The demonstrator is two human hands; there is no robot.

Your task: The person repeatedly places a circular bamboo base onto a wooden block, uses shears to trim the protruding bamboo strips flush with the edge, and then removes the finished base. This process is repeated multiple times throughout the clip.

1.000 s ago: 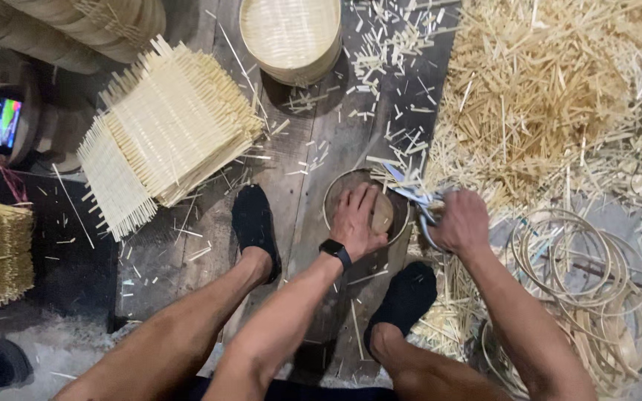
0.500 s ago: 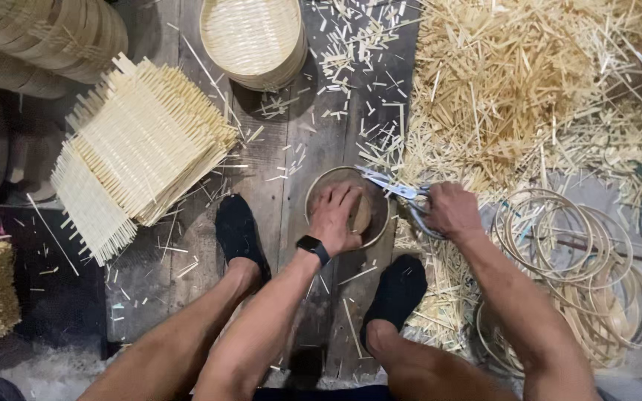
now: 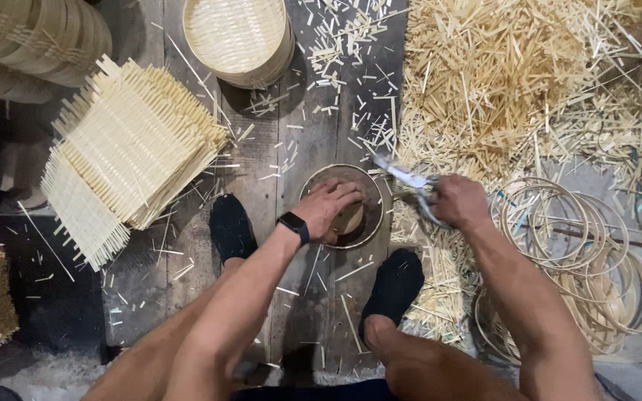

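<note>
The left hand (image 3: 332, 208) pressed flat, fingers spread, on the round bamboo tray (image 3: 345, 206); the right hand (image 3: 458, 200) gripped scissors (image 3: 410, 182) at its rim. Trimming looked underway; the next cut called for a steady tray.

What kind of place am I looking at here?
Probably a bamboo-weaving workshop floor: a stack of square woven mats, a finished round basket, loose hoops and heaped offcuts surround the person's hands.

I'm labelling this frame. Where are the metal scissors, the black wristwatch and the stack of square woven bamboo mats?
Metal scissors (image 3: 404, 178), head view, on the blades.
Black wristwatch (image 3: 294, 225), head view, on its face.
Stack of square woven bamboo mats (image 3: 131, 152), head view, middle of top mat.
</note>
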